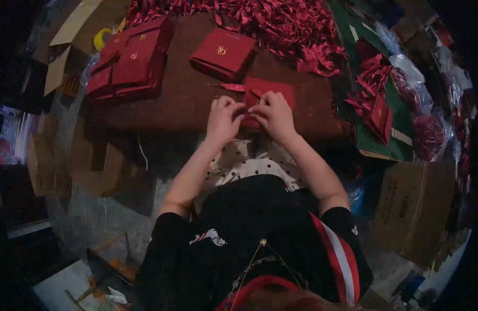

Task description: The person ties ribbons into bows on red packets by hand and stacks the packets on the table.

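Observation:
A flat red pouch (272,88) lies at the table's near edge, partly covered by my hands. My left hand (224,118) is closed in a pinch at the pouch's near left side. Facing it, my right hand (275,115) pinches at the pouch's middle, thumb and fingertips together. The fingertips of both hands almost meet over the red material, and they hide exactly which part is gripped. A loose strip of red ribbon (229,87) lies just beyond my left hand. Farther back sits a small stack of red pouches (223,52) with a gold emblem.
Piles of red pouches (137,59) stand at the left of the brown table (182,98). A heap of shiny red ribbons (285,26) covers the far side. At right, a green board (353,46) carries more ribbons and a pouch. Cardboard boxes (412,207) stand around.

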Tool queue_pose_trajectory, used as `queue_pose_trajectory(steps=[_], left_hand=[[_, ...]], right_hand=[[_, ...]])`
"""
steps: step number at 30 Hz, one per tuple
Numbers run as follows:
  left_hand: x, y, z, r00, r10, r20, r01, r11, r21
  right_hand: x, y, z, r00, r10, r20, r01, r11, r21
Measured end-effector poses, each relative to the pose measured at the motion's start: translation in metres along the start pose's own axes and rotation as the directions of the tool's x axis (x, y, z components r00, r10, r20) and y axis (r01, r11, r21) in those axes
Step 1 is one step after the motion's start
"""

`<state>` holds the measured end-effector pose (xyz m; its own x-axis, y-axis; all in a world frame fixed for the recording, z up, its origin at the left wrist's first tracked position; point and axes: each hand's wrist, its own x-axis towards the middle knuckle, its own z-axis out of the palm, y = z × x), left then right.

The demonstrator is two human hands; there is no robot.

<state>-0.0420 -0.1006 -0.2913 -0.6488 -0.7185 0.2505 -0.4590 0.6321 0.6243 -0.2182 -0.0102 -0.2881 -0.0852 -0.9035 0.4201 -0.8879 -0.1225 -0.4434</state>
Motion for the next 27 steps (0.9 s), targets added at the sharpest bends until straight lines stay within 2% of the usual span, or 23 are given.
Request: queue_pose_trajectory(steps=[1, 2, 3, 5, 6, 8, 9, 11, 12, 13, 15, 17, 18, 19, 20, 21, 23, 26, 27], left_hand=[[0.0, -0.002, 0.002, 0.999, 0.045, 0.027, -0.044, 0.998, -0.04], [0.0, -0.001, 0.008, 0.997, 0.061, -0.05, -0.065, 0.994, -0.087], [0.002, -0.002, 0.011, 0.997, 0.061, -0.051, -0.065, 0.994, -0.088], [0.005, 0.004, 0.009, 0.998, 0.058, 0.014, -0.058, 0.998, -0.008], [0.005, 0.007, 0.01, 0.997, 0.08, -0.001, -0.08, 0.996, 0.035], [0.006, 0.006, 0.006, 0.995, 0.094, -0.015, -0.093, 0.994, 0.063], [0.006, 0.0, 0.002, 0.991, 0.133, -0.03, -0.13, 0.988, 0.08], [0.008, -0.019, -0.009, 0.99, 0.125, -0.062, -0.107, 0.965, 0.238], [0.008, -0.032, -0.022, 0.983, 0.108, -0.146, -0.069, 0.966, 0.248], [0.01, -0.042, -0.034, 0.99, 0.041, -0.134, -0.003, 0.962, 0.271], [0.011, -0.054, -0.045, 0.987, 0.006, -0.159, 0.053, 0.929, 0.365], [0.012, -0.042, -0.051, 0.976, 0.004, -0.218, 0.075, 0.933, 0.351], [0.015, -0.042, -0.046, 0.977, 0.056, -0.208, 0.017, 0.942, 0.335], [0.018, -0.033, -0.043, 0.967, 0.166, -0.195, -0.106, 0.953, 0.285], [0.02, -0.014, -0.041, 0.992, 0.085, -0.095, -0.063, 0.976, 0.21], [0.023, -0.014, -0.029, 0.979, 0.187, -0.077, -0.169, 0.966, 0.197], [0.032, -0.021, -0.009, 0.965, 0.259, -0.027, -0.243, 0.933, 0.267], [0.036, -0.027, -0.002, 0.979, 0.202, -0.01, -0.19, 0.938, 0.291], [0.034, -0.031, -0.002, 0.974, 0.226, -0.024, -0.215, 0.95, 0.225]], right_hand=[[0.0, 0.002, 0.001, 1.0, 0.019, -0.02, -0.019, 0.999, 0.046], [-0.001, 0.005, 0.003, 0.998, 0.045, -0.032, -0.042, 0.995, 0.094], [-0.001, 0.014, 0.004, 0.999, 0.035, -0.009, -0.033, 0.987, 0.16], [-0.001, 0.019, -0.001, 0.998, 0.004, -0.063, 0.011, 0.972, 0.234], [-0.006, 0.021, -0.006, 0.997, 0.012, -0.075, 0.004, 0.978, 0.207], [-0.009, 0.017, -0.019, 0.982, -0.036, -0.184, 0.02, 0.996, -0.09], [-0.015, 0.024, -0.016, 0.983, 0.006, -0.185, -0.031, 0.991, -0.134], [-0.02, 0.034, -0.008, 0.982, 0.089, -0.168, -0.105, 0.99, -0.092], [-0.021, 0.036, -0.012, 0.985, 0.109, -0.136, -0.123, 0.987, -0.101], [-0.022, 0.037, -0.011, 0.982, 0.121, -0.146, -0.136, 0.986, -0.096], [-0.022, 0.04, -0.01, 0.987, 0.09, -0.131, -0.106, 0.987, -0.121], [-0.021, 0.039, -0.012, 0.987, 0.101, -0.122, -0.114, 0.988, -0.104], [-0.02, 0.037, -0.013, 0.987, 0.12, -0.108, -0.129, 0.988, -0.085], [-0.021, 0.035, -0.014, 0.986, 0.138, -0.092, -0.145, 0.987, -0.069], [-0.02, 0.035, -0.013, 0.984, 0.118, -0.133, -0.131, 0.987, -0.092], [-0.02, 0.035, -0.014, 0.983, 0.119, -0.137, -0.131, 0.988, -0.086], [-0.021, 0.035, -0.013, 0.983, 0.129, -0.131, -0.141, 0.986, -0.086], [-0.023, 0.034, -0.011, 0.976, 0.148, -0.159, -0.163, 0.982, -0.09], [-0.024, 0.034, -0.01, 0.975, 0.151, -0.163, -0.167, 0.982, -0.088]])
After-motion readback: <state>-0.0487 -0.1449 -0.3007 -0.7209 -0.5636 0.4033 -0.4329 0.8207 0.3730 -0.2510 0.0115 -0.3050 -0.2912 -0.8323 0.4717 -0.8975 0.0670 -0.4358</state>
